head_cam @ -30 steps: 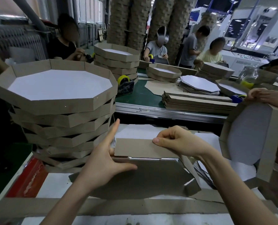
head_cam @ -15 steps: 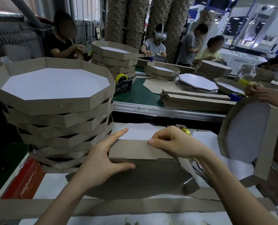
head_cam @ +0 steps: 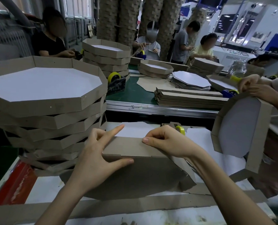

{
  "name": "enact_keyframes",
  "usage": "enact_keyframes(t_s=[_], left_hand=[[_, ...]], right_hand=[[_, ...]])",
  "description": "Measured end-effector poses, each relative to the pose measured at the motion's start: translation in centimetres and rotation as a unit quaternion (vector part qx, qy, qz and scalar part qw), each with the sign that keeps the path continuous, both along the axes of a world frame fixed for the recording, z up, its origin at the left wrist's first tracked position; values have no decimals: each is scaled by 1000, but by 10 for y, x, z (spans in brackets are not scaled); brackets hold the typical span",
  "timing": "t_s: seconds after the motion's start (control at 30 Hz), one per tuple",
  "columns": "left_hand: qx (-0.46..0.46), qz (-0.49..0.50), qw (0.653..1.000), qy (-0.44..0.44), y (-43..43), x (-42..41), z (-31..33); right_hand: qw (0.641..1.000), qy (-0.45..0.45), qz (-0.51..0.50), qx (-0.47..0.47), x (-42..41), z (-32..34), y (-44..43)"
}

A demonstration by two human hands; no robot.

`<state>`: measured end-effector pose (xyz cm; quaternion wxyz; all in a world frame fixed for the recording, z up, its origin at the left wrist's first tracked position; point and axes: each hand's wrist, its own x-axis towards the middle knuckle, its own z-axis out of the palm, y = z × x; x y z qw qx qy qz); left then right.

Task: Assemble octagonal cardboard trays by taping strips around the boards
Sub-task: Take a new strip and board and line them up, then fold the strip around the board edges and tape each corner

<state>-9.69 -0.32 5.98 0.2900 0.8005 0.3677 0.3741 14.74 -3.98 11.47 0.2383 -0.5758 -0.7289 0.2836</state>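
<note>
White workbench, tray stack at left; brown octagonal board centre, long strip along near edge

Beyond a green belt edged by a metal rail, other people are gathered: a person in black is seated at the left, and a person in grey is stood beside a person in yellow (both near the far edge). White machines are ranged behind them, and a red panel is seen at the near left.
</note>
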Motion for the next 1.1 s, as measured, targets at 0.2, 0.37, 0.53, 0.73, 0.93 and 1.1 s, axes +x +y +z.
enact_keyframes(t_s=[0.2,0.37,0.53,0.73,0.93,1.1], left_hand=[[182,-24,981,67,-8,10,9],[120,-50,991,20,-6,19,15],[125,-60,990,24,-10,30,18],[132,-55,989,30,-8,42,21],[128,-56,989,45,-3,59,24],[132,-50,988,57,0,64,25]], right_hand=[[1000,-2,-7,18,-1,-5,4],[996,78,-40,-11,18,-8,3],[890,175,-420,-24,107,-50,28],[822,76,-515,-232,183,-128,26],[814,1,-495,-304,207,-162,48],[772,56,-562,-291,210,-171,62]])
